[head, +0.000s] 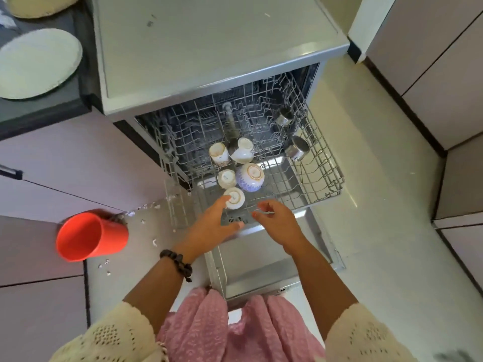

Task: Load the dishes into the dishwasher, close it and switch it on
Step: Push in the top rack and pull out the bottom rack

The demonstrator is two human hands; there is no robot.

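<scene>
The dishwasher (209, 61) stands open with its upper rack (321, 163) pulled out over the lowered door (261, 270). Several white cups sit upside down in the rack, beside a blue-patterned bowl (249, 177). Two steel cups (298, 148) lie at the rack's right side. My left hand (211, 226) reaches to the rack's front and its fingertips touch the nearest white cup (235, 198). My right hand (277, 223) hovers over the rack's front edge with fingers loosely curled, holding nothing.
A red plastic mug (88, 236) lies on its side on the floor at left, with white crumbs around it. Two white plates (36, 61) rest on the dark counter at upper left. Cabinets line the left and right sides.
</scene>
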